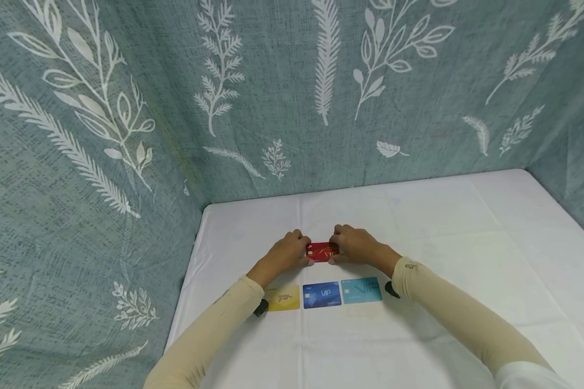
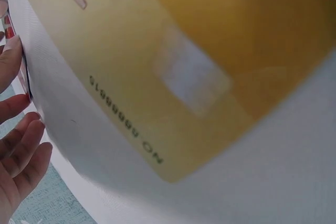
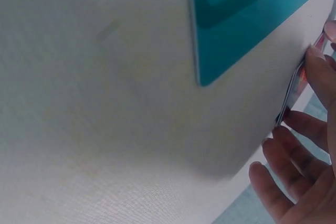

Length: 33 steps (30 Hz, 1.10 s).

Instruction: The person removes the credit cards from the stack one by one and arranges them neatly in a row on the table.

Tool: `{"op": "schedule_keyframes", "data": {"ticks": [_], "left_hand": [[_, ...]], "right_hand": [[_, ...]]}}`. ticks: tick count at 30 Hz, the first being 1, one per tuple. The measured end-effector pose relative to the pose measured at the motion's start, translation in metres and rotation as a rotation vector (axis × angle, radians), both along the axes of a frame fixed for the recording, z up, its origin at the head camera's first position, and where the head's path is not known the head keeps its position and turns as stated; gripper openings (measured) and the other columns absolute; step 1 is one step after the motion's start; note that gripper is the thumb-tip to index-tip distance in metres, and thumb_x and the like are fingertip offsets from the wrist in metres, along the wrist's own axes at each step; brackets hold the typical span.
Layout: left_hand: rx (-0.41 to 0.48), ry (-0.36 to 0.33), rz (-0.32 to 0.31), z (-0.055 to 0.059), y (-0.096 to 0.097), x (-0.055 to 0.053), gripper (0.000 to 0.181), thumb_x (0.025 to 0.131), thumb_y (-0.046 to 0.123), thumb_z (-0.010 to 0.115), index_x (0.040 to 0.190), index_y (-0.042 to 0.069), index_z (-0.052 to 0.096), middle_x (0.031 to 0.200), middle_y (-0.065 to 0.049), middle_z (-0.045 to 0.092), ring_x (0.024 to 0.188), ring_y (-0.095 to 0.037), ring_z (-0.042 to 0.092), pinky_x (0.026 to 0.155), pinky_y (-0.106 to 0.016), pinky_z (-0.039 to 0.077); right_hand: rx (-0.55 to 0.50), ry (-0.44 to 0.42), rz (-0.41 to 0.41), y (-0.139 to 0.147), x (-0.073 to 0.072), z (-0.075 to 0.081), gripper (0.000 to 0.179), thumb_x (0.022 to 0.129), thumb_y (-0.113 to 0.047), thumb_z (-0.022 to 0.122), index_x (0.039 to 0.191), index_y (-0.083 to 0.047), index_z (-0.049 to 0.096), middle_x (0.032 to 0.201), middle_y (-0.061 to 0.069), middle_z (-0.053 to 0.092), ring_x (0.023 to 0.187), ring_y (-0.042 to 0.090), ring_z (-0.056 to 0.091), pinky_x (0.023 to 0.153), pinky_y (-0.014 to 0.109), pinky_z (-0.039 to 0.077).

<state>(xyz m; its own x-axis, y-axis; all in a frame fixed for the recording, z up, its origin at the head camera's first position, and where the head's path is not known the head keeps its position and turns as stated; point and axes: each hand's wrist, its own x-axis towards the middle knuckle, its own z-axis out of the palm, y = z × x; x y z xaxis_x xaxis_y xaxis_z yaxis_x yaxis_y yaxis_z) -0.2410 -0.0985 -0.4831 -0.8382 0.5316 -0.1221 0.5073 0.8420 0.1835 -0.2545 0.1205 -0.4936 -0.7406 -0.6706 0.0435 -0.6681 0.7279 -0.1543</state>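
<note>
A red VIP card (image 1: pixel 322 252) lies between both hands, beyond a row of three other cards. My left hand (image 1: pixel 286 253) pinches its left end, thumb at the near edge and index finger at the far edge. The right end is pinched the same way by my right hand (image 1: pixel 359 246). In the right wrist view the red card (image 3: pixel 295 85) shows edge-on between thumb and index finger, and the other fingers stay loosely bent off it. Nearer me are a gold card (image 1: pixel 284 298), a dark blue VIP card (image 1: pixel 322 295) and a teal VIP card (image 1: pixel 362 290).
A white cloth covers the table (image 1: pixel 448 237). Grey-green curtains (image 1: pixel 282 97) with white leaf prints hang behind it and along the sides. Dark wrist cameras sit beneath both wrists, close to the gold and teal cards.
</note>
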Motion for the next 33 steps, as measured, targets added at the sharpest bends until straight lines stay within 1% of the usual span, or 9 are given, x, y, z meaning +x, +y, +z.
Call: {"op": "schedule_keyframes", "data": {"ticks": [3,8,12,17,26,33], "left_hand": [[-0.01,0.011,-0.007,-0.0008,-0.0002,-0.0007,0.051,0.083,0.041,0.07,0.121,0.009,0.058,0.112,-0.008,0.053,0.095,-0.018,0.049,0.089,-0.034,0.047],[-0.027,0.035,-0.018,0.0,0.0002,0.0012,0.049,0.083,0.039,0.071,0.119,0.007,0.058,0.107,-0.007,0.054,0.09,-0.016,0.048,0.085,-0.033,0.047],[-0.046,0.04,-0.022,0.0006,0.0002,0.0018,0.049,0.084,0.039,0.07,0.119,0.007,0.058,0.105,-0.006,0.053,0.089,-0.016,0.047,0.085,-0.031,0.047],[-0.053,0.039,-0.022,0.0004,0.0004,0.002,0.05,0.086,0.04,0.068,0.121,0.007,0.057,0.106,-0.005,0.053,0.09,-0.015,0.047,0.085,-0.031,0.047],[-0.053,0.094,-0.063,-0.0004,-0.0004,0.006,0.047,0.088,0.04,0.064,0.118,0.005,0.057,0.101,-0.005,0.053,0.085,-0.014,0.047,0.078,-0.029,0.047],[-0.058,0.069,-0.049,0.0027,0.0021,0.0084,0.048,0.089,0.042,0.062,0.118,0.004,0.057,0.1,-0.003,0.055,0.085,-0.013,0.047,0.078,-0.029,0.046]], "right_hand": [[-0.003,-0.003,0.001,-0.0005,-0.0003,-0.0003,0.052,0.077,-0.05,0.073,0.109,-0.009,0.069,0.096,0.003,0.059,0.079,0.012,0.051,0.067,0.025,0.05],[-0.001,-0.024,-0.008,-0.0015,-0.0002,-0.0015,0.052,0.078,-0.05,0.073,0.11,-0.009,0.068,0.096,0.003,0.059,0.08,0.013,0.052,0.069,0.026,0.05],[0.0,-0.028,-0.014,-0.0021,0.0005,-0.001,0.051,0.078,-0.049,0.073,0.11,-0.01,0.068,0.096,0.003,0.059,0.08,0.013,0.052,0.069,0.026,0.05],[-0.005,-0.013,-0.01,-0.0015,0.0011,0.0007,0.051,0.077,-0.05,0.073,0.108,-0.009,0.067,0.093,0.002,0.058,0.078,0.013,0.051,0.068,0.026,0.049],[-0.009,0.017,0.003,-0.0001,0.0023,0.0021,0.056,0.076,-0.056,0.07,0.107,-0.01,0.065,0.088,0.0,0.056,0.074,0.012,0.049,0.065,0.025,0.048],[0.013,0.021,-0.002,0.001,0.0029,0.0045,0.06,0.074,-0.058,0.071,0.109,-0.011,0.063,0.089,0.0,0.057,0.075,0.011,0.049,0.066,0.025,0.048]]}}
